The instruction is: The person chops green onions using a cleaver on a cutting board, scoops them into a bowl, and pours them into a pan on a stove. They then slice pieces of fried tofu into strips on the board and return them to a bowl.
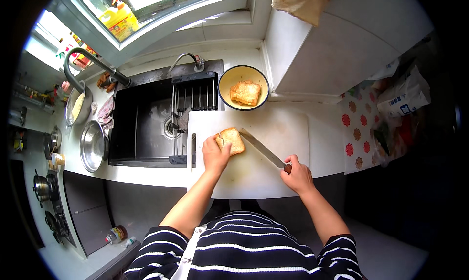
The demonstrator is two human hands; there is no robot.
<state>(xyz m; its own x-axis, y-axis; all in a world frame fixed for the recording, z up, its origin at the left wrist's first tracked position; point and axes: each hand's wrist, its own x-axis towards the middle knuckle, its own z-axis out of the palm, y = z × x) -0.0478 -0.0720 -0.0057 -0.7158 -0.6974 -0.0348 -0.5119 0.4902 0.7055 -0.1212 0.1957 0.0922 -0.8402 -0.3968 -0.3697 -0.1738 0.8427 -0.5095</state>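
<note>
Head view: squarish, golden-brown bread (233, 141) tight in left fingers (211, 141), knife (264, 150) tight in right fingers (293, 159).

Golden-brown bread (235, 140) lies flat, held by the left hand (215, 155); a long-bladed, brown-handled knife (264, 150) slants from the right hand (296, 176), tip just beside the bread.

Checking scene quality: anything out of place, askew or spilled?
The white rectangular plastic-looking cutting board juts past the front edge of the white countertop and over the right side of the black rectangular sink; odd because its front looks unsupported. No clear spill.
</note>
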